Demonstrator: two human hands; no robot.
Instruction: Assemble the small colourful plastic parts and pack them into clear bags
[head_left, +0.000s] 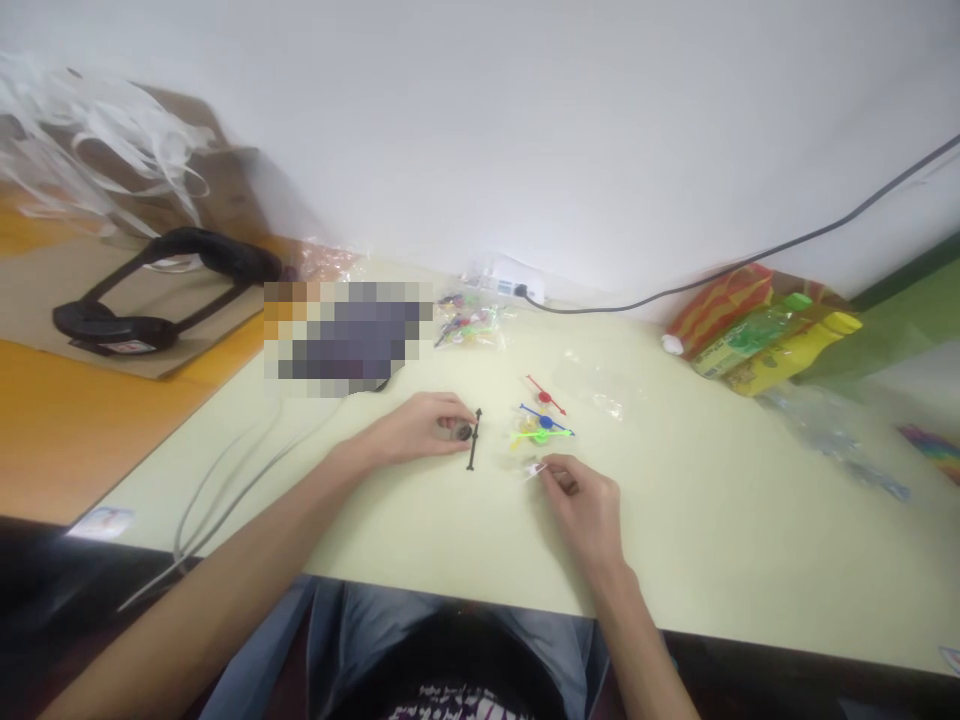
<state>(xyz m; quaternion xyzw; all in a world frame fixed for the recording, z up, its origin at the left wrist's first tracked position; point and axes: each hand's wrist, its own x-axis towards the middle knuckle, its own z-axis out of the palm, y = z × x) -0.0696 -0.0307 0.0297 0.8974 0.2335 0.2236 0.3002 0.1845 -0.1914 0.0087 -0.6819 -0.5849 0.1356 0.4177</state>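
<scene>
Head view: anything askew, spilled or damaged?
No spill or damage I can make out. Untidy, though: white strips hang tangled at far left, thin cables trail over the table's near edge, and the blue arrow and green arrow lie crowded together.

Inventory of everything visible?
black arrow: 1, centre
white piece: 1, centre
arrows: 3, red, blue, green, centre
yellow bits: count unclear, beside arrows
parts bag: 1, clear, back
socket strip: 1, white, back
cord: 1, grey, right
bottle: 1, green, right
packet: 1, yellow, right
striped bag: 1, red-yellow, right
wrappers: several, clear, right
blurred object: 1, dark, left
frame: 1, black, left
cardboard: unclear, brown, left
strips: many, white, left
cables: several, grey, left
tabletop: 1, pale, centre
left hand: 1, holding black arrow
right hand: 1, holding white piece
</scene>
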